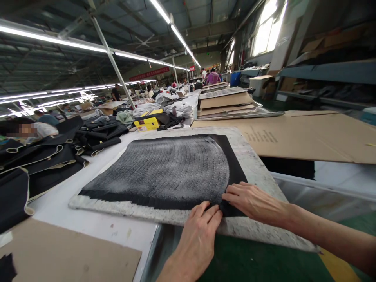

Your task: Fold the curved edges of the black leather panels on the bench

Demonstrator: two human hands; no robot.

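Observation:
A black fabric piece with curved chalk-grey stitch lines lies flat on a speckled grey-white board at the table's near edge. My left hand rests at the fabric's near edge, fingers together and flat, touching the black cloth. My right hand lies beside it on the near right corner of the fabric, fingers stretched out and pressing down. Neither hand holds anything.
Piles of black fabric pieces with cream trim cover the table at left. A yellow box sits behind. Flat cardboard sheets lie at right, another cardboard sheet at near left. Other people work at the far tables.

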